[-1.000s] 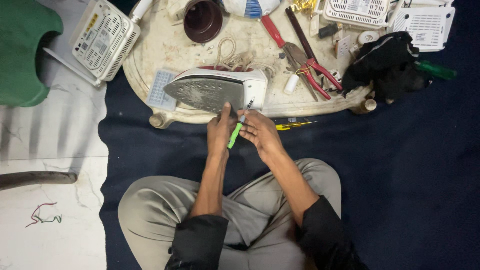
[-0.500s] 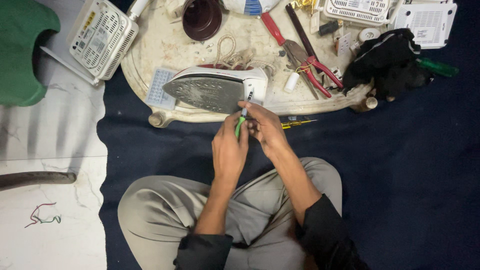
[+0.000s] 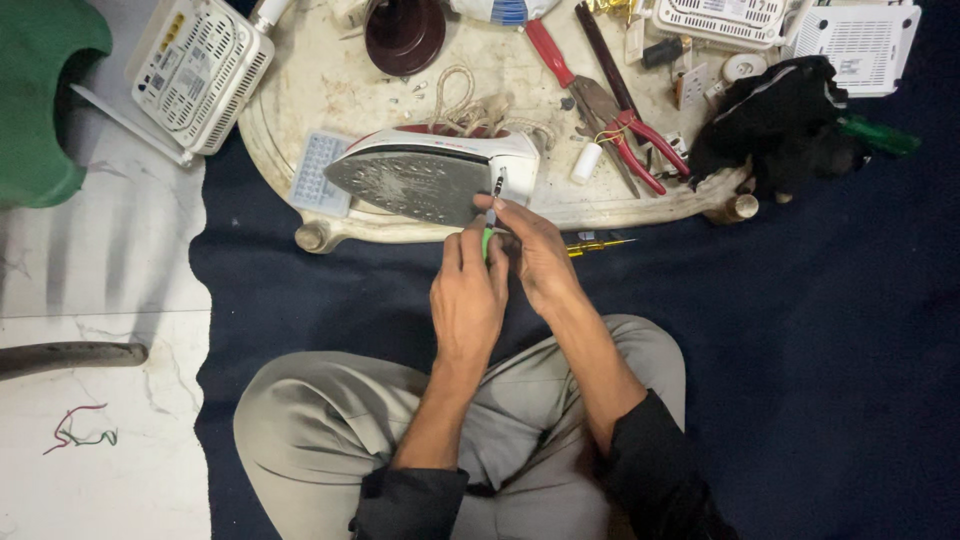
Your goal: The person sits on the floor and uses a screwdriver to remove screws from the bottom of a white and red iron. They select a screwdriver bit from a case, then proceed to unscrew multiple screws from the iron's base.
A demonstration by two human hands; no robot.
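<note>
A white clothes iron (image 3: 430, 175) lies on its side on a low cream oval table (image 3: 330, 70), its metal soleplate facing me. Both my hands grip a green-handled screwdriver (image 3: 488, 240). My left hand (image 3: 468, 295) wraps the handle from below. Fingers of my right hand (image 3: 535, 250) pinch the shaft near the tip, which touches the iron's rear end. The handle is mostly hidden between my hands.
On the table lie red-handled pliers (image 3: 640, 140), a red-handled tool (image 3: 555, 60), a dark bowl (image 3: 405, 30), cord, a black cloth (image 3: 780, 120) and white vented boxes (image 3: 200, 70). A yellow screwdriver (image 3: 595, 243) rests on the navy mat. A green object (image 3: 40, 90) stands at left.
My hands have moved up from above my lap to the iron. The screwdriver tip now meets the iron's rear end.
</note>
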